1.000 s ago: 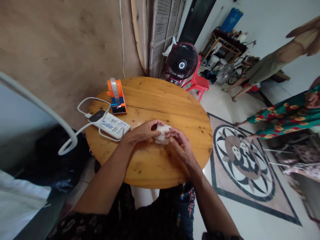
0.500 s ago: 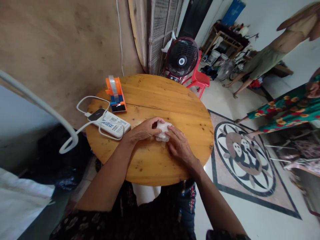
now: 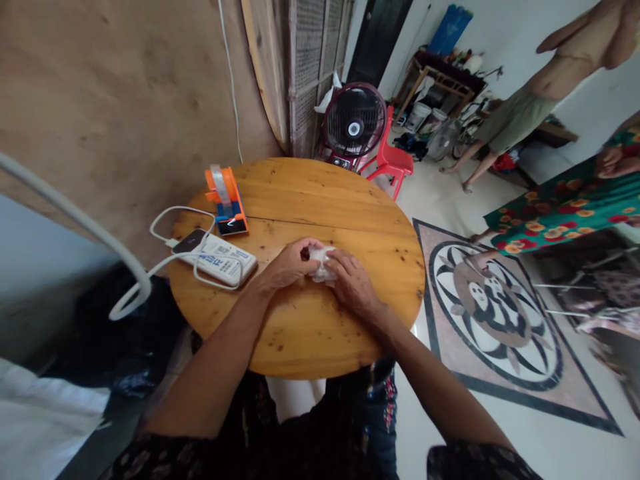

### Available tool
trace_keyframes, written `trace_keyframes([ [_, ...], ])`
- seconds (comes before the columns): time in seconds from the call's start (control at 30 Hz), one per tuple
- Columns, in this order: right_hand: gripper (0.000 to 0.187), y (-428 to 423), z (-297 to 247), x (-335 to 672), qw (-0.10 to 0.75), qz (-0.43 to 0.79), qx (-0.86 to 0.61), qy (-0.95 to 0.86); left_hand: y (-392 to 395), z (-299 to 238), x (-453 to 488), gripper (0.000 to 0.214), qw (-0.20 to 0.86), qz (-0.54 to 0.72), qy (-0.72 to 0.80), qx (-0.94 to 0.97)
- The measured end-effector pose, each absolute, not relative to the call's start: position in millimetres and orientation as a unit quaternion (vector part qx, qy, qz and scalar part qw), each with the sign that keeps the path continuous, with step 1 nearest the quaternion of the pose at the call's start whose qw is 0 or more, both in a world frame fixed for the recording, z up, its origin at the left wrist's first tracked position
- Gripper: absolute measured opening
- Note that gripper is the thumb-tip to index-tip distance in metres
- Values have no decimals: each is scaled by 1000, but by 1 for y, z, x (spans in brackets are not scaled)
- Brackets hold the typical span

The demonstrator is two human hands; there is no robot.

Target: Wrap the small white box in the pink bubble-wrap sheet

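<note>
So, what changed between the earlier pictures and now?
The bare right hand, first touching the small, whitish, crinkled bundle at its right edge, now lays its fingers over that side. The bare left hand still holds the left side. The orange-and-blue plastic tape dispenser stayed put.

Over the middle of the table point(image 3: 325, 340), a packet point(image 3: 321, 270) sits between the left hand point(image 3: 290, 267) and the right hand point(image 3: 355, 283); whether it touches the tabletop is hard to tell. Left of the left hand lies a power bank point(image 3: 231, 266), a cable point(image 3: 145, 287) looped across it, a tape dispenser point(image 3: 230, 210) just behind. Past the far edge stand a fan point(image 3: 353, 117) and, to its right, a chair point(image 3: 397, 161). The floor right of the table bears a medallion point(image 3: 493, 307), one person point(image 3: 560, 217) beyond it, another person point(image 3: 525, 117) farther back.
</note>
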State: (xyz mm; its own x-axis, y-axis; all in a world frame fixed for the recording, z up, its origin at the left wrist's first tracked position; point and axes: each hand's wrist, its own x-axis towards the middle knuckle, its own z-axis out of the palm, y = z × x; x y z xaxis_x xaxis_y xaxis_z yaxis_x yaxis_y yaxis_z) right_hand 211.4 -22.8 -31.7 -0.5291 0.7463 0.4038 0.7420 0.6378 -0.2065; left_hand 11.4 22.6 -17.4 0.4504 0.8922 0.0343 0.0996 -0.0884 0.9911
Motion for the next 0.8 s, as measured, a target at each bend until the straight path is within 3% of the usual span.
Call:
trace_keyframes([
  [0.23,38,-7,-20,210,268,4,-395,-879,21,-10,15,43,536,369,439,620],
  [0.6,40,7,5,193,303,169,-415,-841,24,-9,11,45,559,383,484,553],
  [0.8,64,9,-10,201,255,153,-352,-887,27,-16,14,41,518,431,485,557],
])
